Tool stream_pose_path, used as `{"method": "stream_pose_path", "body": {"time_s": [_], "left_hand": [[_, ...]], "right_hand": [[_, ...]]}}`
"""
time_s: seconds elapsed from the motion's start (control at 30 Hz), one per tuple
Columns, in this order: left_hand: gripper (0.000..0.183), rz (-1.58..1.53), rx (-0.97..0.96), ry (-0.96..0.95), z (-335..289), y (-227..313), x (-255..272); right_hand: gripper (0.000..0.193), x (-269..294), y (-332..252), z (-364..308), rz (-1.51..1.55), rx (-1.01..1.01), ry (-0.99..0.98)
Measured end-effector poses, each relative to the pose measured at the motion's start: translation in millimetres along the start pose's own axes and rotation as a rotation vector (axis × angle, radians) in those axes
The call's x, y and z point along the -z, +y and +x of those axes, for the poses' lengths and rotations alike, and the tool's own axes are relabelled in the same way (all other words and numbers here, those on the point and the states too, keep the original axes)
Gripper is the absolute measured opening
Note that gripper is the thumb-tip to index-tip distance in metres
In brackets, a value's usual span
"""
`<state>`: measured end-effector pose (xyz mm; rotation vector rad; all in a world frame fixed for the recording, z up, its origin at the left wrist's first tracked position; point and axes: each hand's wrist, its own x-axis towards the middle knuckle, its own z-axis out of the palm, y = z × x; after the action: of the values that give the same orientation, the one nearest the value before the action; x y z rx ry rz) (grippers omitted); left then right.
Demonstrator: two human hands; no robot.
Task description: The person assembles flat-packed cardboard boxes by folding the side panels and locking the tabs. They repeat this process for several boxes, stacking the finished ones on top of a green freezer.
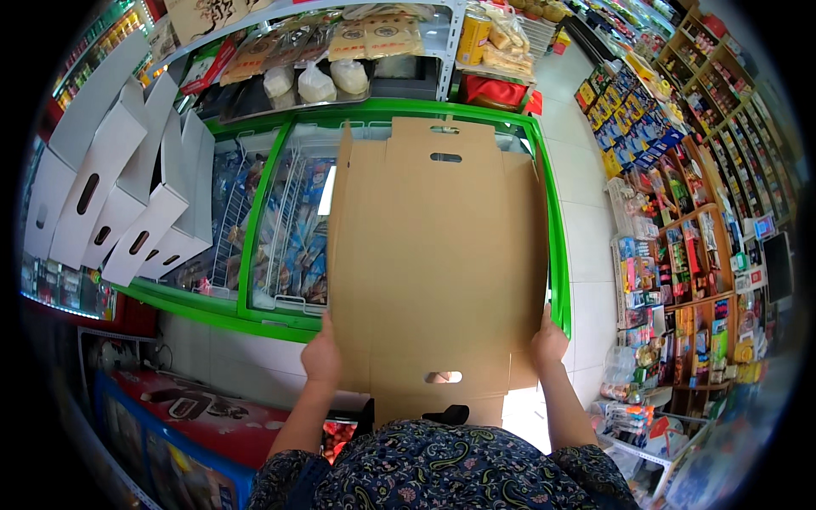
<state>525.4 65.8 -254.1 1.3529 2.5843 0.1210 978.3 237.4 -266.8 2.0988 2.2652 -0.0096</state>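
A large brown cardboard box blank (438,246) lies mostly flat in front of me, over the glass top of a green-framed chest freezer (289,327). Slotted handle holes show at its far and near ends, and its long side edges are folded up. My left hand (321,355) grips the near part of the left edge, fingers closed around the board. On the opposite edge my right hand (549,342) holds on in the same way. The fingers of both hands are partly hidden by the cardboard. The blank's near end reaches back to my body.
Several white folded boxes with handle holes (127,183) stand on the freezer's left part. Behind it, a shelf holds flat packets (374,38) and white bagged lumps (316,85). A red-topped cooler (204,408) is at lower left; stocked shelves (688,246) line the right.
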Motion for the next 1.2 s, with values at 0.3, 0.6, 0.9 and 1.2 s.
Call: {"method": "stream_pose_path", "body": {"time_s": [0.3,0.6,0.9,1.2], "left_hand": [[0.045,-0.112,-0.269,0.225,15,20,-38],[0.114,-0.474,-0.101,-0.057,49,-2,-36],[0.088,-0.006,-0.183,-0.104,30,61,25],[0.041,-0.049,-0.324,0.080,57,95,40]], "right_hand": [[0.073,-19,-26,12,0.171,-0.036,-0.308],[0.100,-19,-7,22,0.458,-0.532,-0.116],[0.052,36,-33,7,0.315,-0.270,-0.125],[0.019,58,-80,11,0.170,-0.019,0.003]]}}
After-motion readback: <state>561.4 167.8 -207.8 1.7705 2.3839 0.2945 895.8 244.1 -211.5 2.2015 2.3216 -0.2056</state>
